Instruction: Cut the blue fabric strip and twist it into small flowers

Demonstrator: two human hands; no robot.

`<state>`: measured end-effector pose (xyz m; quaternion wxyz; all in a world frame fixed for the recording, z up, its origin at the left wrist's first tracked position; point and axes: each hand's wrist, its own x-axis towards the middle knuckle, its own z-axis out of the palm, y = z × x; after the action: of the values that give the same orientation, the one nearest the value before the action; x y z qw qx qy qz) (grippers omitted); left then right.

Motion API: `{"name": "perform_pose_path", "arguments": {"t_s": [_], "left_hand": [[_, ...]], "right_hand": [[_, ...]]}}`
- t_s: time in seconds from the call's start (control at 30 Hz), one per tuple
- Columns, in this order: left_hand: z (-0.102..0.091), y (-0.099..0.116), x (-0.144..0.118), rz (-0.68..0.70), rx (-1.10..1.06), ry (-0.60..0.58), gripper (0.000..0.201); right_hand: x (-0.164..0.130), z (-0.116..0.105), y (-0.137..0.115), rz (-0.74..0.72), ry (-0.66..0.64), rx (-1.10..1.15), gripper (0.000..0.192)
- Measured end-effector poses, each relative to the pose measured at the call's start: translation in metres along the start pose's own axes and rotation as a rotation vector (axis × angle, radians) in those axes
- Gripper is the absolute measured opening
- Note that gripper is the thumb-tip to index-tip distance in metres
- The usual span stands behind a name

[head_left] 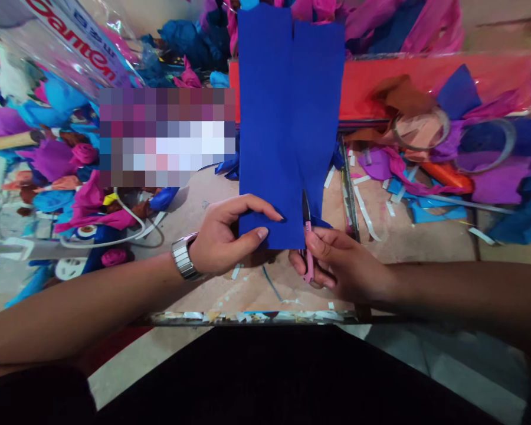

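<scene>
Two hands worked one blue sheet (287,118) held upright over the board (203,195). The left hand (223,239) pinched the sheet's lower edge between thumb and fingers. Just right of that pinch, the right hand (336,262) was closed around pink scissors (308,248), whose blades stood in a slit running up the sheet.

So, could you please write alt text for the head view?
The left hand holds a blue paper sheet while the right hand cuts up into it with pink-handled scissors. Colourful crepe paper scraps lie around on the board.
</scene>
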<state>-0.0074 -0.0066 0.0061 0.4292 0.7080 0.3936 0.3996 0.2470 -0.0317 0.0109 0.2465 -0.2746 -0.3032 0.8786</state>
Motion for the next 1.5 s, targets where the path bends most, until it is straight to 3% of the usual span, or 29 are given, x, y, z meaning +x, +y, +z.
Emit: {"name": "perform_pose_path", "arguments": {"t_s": [1.5], "left_hand": [[-0.0012, -0.0015, -0.0007, 0.038, 0.043, -0.032, 0.015]], "right_hand": [[0.0017, -0.0008, 0.0015, -0.02, 0.024, 0.022, 0.044]]}}
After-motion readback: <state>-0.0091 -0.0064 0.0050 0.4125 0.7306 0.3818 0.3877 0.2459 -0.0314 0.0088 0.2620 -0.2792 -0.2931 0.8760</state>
